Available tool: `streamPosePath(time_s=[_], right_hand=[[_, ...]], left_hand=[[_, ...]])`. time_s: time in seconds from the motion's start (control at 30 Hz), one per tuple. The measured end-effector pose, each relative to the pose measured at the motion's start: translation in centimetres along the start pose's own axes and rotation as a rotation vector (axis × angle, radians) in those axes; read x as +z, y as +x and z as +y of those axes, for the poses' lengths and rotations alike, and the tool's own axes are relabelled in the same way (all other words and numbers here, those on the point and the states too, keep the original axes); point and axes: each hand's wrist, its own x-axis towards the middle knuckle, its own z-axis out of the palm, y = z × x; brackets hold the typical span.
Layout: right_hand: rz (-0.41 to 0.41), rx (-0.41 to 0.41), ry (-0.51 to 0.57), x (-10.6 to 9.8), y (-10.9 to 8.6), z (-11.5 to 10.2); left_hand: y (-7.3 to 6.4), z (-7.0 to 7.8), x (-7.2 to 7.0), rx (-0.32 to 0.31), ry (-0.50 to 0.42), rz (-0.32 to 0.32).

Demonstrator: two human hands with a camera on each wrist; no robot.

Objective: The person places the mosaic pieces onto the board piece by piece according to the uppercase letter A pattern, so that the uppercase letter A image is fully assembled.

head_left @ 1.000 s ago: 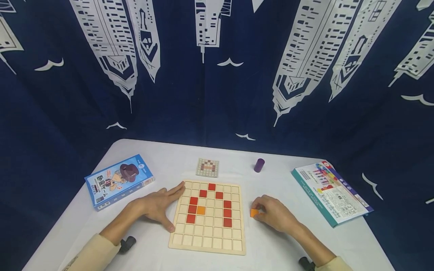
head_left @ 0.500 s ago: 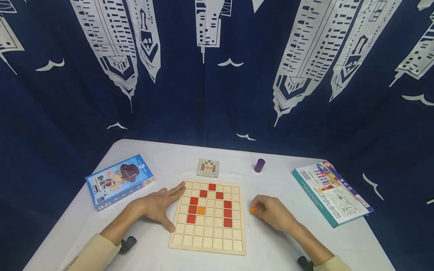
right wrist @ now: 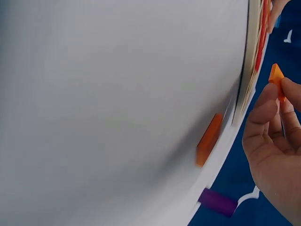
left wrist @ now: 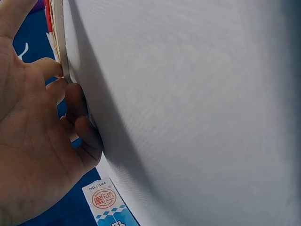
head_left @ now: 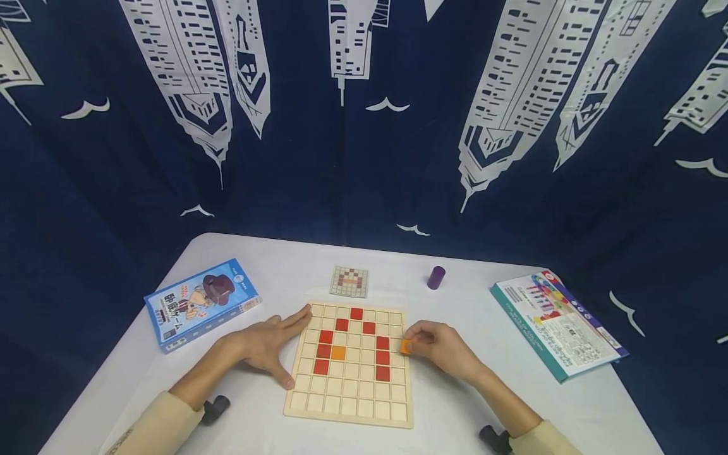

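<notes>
My left hand (head_left: 264,351) has its fingers spread along the left edge of a wooden grid board (head_left: 349,395), thumb lower down, fingertips touching the upper corner. Between thumb and fingers my right hand (head_left: 443,347) pinches an orange square tile (head_left: 405,346), held over the board's right edge. The right wrist view shows this tile raised off the table, while another orange tile (right wrist: 209,140) lies on the table beside the board; my hand hides that one in the head view. Several red tiles (head_left: 382,357) sit in the grid cells, along with one orange tile (head_left: 338,353).
Behind the board lies a small pattern card (head_left: 349,282), with a purple cylinder (head_left: 436,278) to its right. A blue box (head_left: 201,303) stands on the left of the white table (head_left: 273,272), and a teal-edged box (head_left: 557,322) lies on the right.
My right hand has lifted the orange tile off the table and carried it left to the board's right edge. The left hand stays in place.
</notes>
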Motion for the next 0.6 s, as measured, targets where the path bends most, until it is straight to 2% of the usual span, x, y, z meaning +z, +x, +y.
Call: streamPosePath(time_s=[0.2,0.6], right_hand=[[-0.078,-0.021,0.062,1.4,0.8,-1.6],[-0.162,-0.178,-0.048,4.6,2.4,-4.5]], left_hand=[[0.0,0.0,0.0,-0.002,0.003,-0.001],[-0.1,0.2,0.0,0.003,0.004,0.006]])
